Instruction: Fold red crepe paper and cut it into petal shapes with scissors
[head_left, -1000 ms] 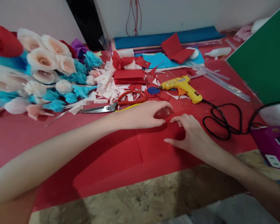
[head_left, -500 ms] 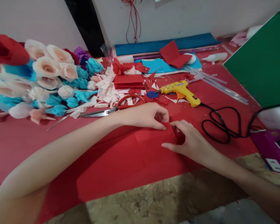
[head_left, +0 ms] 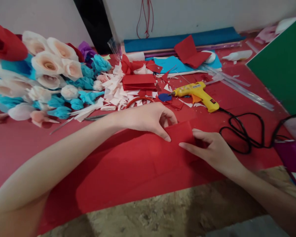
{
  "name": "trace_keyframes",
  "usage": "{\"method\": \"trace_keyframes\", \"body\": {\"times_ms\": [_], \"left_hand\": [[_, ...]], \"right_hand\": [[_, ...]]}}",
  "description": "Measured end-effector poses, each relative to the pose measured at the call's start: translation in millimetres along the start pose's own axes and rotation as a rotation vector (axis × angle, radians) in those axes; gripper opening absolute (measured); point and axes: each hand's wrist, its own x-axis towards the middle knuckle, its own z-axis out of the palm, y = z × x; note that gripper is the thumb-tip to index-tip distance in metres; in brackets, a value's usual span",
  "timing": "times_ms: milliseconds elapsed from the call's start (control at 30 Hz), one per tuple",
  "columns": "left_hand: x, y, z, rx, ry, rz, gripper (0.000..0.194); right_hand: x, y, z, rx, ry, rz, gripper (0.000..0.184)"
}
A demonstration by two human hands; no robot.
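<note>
A red sheet of paper (head_left: pixel 162 148) lies at the front of the red table, its far right part raised between my hands. My left hand (head_left: pixel 155 120) grips the far edge, thumb on the near face and fingers behind it. At the right edge, my right hand (head_left: pixel 212 148) holds the sheet between thumb and fingers; the fingertips are partly behind it. Red on red makes the sheet's outline hard to trace. Beyond my left forearm lie scissors (head_left: pixel 140 98), mostly covered by the arm. A yellow hot glue gun (head_left: pixel 197 93) rests past my hands, its nozzle over a small blue piece.
Paper flowers (head_left: pixel 49 64) crowd the left side. White and red paper scraps (head_left: pixel 115 87) spread around a folded red paper stack (head_left: pixel 139 82). Clear glue sticks (head_left: pixel 246 90) and a black cord (head_left: pixel 246 131) lie right. A green board (head_left: pixel 281 65) leans at the right edge.
The red paper's far right edge has come up off the table and is now held in both hands. My right hand has shifted to the right, and the camera view has moved slightly.
</note>
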Motion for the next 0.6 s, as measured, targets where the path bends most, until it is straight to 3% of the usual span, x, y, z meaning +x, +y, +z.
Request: {"method": "trace_keyframes", "body": {"times_ms": [267,600], "left_hand": [[1.2,-0.7,-0.3,-0.052,-0.017,-0.028,0.028],[2.6,0.5,-1.0,-0.026,-0.046,-0.041,0.038]], "right_hand": [[0.6,-0.1,-3.1,0.082,-0.071,0.095,0.033],[0.7,-1.9,-5.2,0.079,-0.087,0.088,0.029]]}}
